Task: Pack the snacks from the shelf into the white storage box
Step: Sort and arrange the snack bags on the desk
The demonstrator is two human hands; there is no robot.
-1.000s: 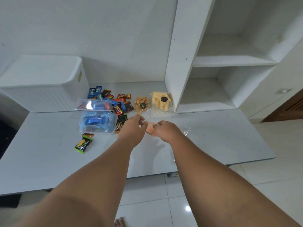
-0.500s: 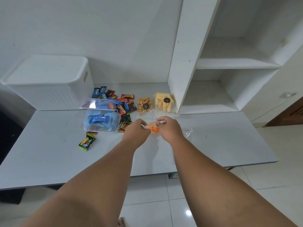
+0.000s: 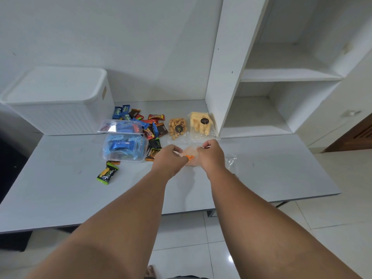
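White walls and a grey worktop (image 3: 60, 188) frame the scene, with the lidded white storage box (image 3: 58, 101) at the back left and a white shelf unit (image 3: 261, 77) at the right. Both hands meet mid-worktop on a small clear bag of orange snacks (image 3: 190, 157): the left hand (image 3: 169, 160) and right hand (image 3: 212, 156) each have their fingers pinched on its edges. Behind lie assorted candy wrappers (image 3: 153, 127), a clear tub of blue packets (image 3: 124, 148), a bag of nuts (image 3: 177, 127) and a bag of yellow sticks (image 3: 202, 124).
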